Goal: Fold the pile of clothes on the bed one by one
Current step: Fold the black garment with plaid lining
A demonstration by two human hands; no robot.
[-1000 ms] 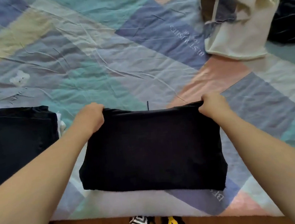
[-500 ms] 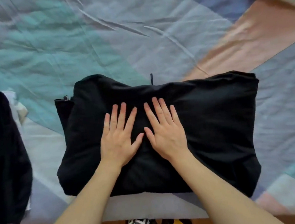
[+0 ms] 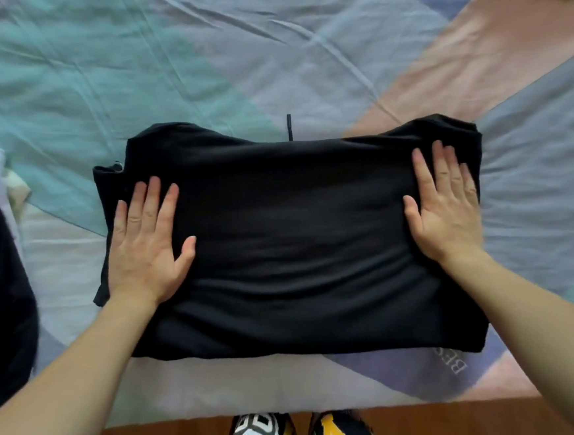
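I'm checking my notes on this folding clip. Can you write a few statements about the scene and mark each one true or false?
1. Both hands lie flat on the folded black fabric garment. True.
2. The left hand pinches a corner. False: its fingers are straight, pressing down.
3. The right hand rests near the garment's right edge. True.
4. The garment lies on a wooden table. False: it lies on a pastel patchwork bedsheet.
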